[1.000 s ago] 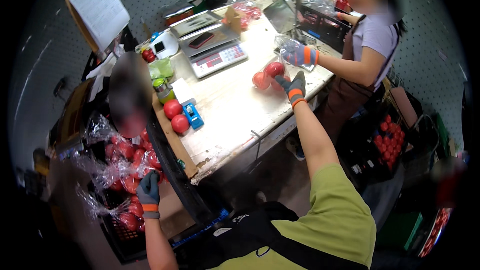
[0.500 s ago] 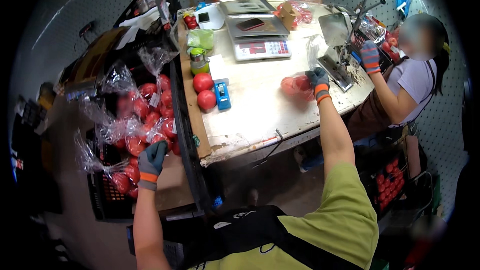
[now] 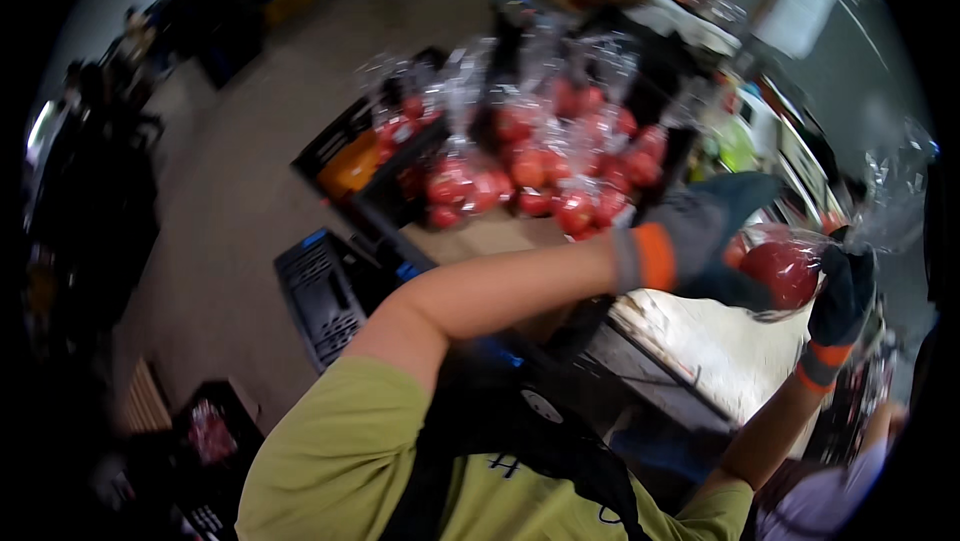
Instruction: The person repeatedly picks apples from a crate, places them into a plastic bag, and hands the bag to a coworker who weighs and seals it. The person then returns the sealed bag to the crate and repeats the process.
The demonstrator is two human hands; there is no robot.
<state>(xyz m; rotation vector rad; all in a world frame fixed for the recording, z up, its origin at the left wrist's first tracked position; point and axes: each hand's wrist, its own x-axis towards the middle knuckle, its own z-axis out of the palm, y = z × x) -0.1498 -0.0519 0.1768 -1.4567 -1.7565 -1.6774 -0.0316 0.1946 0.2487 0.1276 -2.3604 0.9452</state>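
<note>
A clear plastic bag of tomatoes (image 3: 785, 273) hangs over the right part of the view. My right hand (image 3: 845, 291), in a dark glove with an orange cuff band, is closed on the bag beside its loose, clear top (image 3: 895, 196). Level with the tomatoes, my left hand (image 3: 710, 241) reaches across from the left, its gloved fingers spread above and below the bag's near side. Motion blurs it, and I cannot tell whether it touches the bag. Several more bagged tomatoes (image 3: 575, 161) stand in a dark crate beyond my left forearm.
The white worktable (image 3: 690, 346) lies below my hands. A smaller dark crate with bagged tomatoes and something orange (image 3: 350, 169) stands left of the main one. A black plastic crate (image 3: 320, 296) is on the floor. Part of a co-worker's sleeve (image 3: 825, 486) shows at lower right.
The view has swung left and is blurred. My left hand has left the crate's bags and come up to the bagged tomatoes in my right hand, which are now raised off the table.
</note>
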